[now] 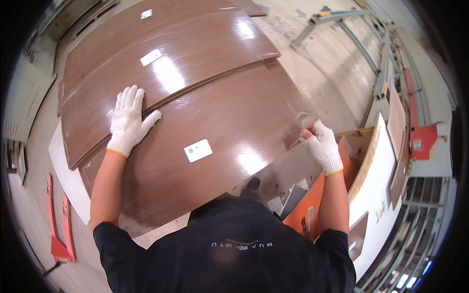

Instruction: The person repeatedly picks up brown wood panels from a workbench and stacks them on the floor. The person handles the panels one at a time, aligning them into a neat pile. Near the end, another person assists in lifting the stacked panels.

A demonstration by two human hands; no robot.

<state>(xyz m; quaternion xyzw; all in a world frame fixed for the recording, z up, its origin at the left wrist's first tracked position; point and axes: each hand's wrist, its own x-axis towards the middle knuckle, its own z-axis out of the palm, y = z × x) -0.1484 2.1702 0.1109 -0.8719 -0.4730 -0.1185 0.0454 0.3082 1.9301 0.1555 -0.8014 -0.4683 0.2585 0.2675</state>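
My left hand (128,119), in a white knit glove, lies flat with fingers spread on a brown panel (205,58) wrapped in shiny clear film. The thumb reaches over its near edge, toward a lower brown panel (220,110) nearer to me. At that lower panel's right corner, my right hand (322,146), also gloved, has its fingers curled in a pinch. What they hold is blurred; a thin pale curved strip shows just above them. A white label (198,150) sits on the near panel, and another label (150,57) on the upper one.
Orange pallet jack forks (58,224) lie on the floor at left. To the right stand a white board (373,195), an orange panel (305,207) and a red piece of equipment (424,141). A grey metal frame (359,44) is at the far right.
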